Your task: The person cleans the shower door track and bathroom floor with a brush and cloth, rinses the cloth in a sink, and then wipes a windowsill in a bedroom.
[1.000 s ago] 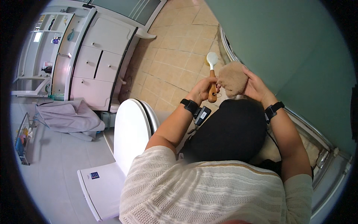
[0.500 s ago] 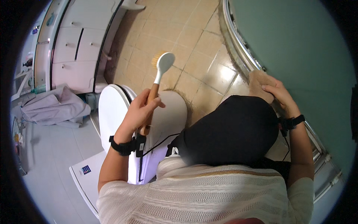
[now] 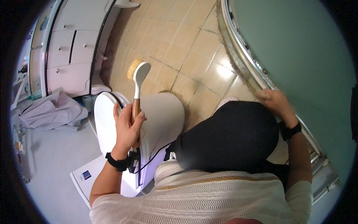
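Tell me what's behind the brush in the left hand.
Beige floor tiles show around the head of the brush, and the white toilet around its handle. Anything directly behind brush and left hand is covered.

no words or numbers can be read clearly. one small, dark blue rectangular label sits on the white toilet tank, near its left edge — it carries paler and coloured marks, but the print is too small and blurred to make out.
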A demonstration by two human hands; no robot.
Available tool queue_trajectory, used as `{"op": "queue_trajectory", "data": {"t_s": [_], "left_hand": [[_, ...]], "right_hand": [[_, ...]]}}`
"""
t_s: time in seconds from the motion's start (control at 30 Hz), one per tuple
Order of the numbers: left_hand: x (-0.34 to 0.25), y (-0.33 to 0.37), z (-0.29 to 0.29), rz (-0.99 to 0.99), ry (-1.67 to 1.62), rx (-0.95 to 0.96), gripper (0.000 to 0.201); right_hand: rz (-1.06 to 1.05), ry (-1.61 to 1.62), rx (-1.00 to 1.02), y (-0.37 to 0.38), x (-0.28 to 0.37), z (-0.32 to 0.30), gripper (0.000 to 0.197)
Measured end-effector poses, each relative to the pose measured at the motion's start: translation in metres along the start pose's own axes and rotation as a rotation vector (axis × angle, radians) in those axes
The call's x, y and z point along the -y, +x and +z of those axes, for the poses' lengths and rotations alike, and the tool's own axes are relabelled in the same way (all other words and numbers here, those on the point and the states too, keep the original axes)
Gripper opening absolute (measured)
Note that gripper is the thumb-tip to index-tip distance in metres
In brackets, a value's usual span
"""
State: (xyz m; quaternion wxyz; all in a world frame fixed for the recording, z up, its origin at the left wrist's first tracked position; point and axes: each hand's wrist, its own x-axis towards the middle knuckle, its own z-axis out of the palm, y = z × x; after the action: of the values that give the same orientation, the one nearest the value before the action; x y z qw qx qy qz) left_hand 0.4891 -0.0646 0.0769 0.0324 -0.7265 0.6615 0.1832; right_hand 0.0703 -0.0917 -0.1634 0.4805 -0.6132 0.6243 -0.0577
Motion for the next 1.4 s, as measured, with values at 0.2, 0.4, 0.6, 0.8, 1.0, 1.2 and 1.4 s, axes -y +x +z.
{"op": "queue_trajectory", "data": {"t_s": [0.2,0.4,0.6,0.8,1.0,1.2,1.4], "left_hand": [[0.003,-0.002,0.011,0.104,0.136,-0.155,0.029],[0.002,0.000,0.010,0.116,0.143,-0.155,0.027],[0.002,0.001,0.010,0.102,0.100,-0.148,0.027],[0.003,0.001,0.009,0.093,0.085,-0.167,0.028],[0.005,0.006,0.013,0.043,0.042,-0.158,0.025],[0.005,0.005,0.001,0.035,0.047,-0.036,0.027],[-0.010,0.010,-0.058,-0.249,-0.610,0.323,0.028]], "right_hand": [[0.095,0.090,0.056,-0.047,0.013,-0.021,0.030],[0.295,-0.007,0.132,-0.108,0.013,-0.059,0.026],[0.365,0.191,0.229,-0.130,-0.010,-0.057,0.037],[0.491,0.073,0.275,-0.122,0.015,-0.058,0.029],[0.377,0.127,0.270,-0.106,0.087,-0.075,0.020],[0.253,0.215,0.139,-0.130,0.190,-0.115,0.043],[0.225,0.180,-0.072,-0.138,0.279,-0.169,0.043]]}}
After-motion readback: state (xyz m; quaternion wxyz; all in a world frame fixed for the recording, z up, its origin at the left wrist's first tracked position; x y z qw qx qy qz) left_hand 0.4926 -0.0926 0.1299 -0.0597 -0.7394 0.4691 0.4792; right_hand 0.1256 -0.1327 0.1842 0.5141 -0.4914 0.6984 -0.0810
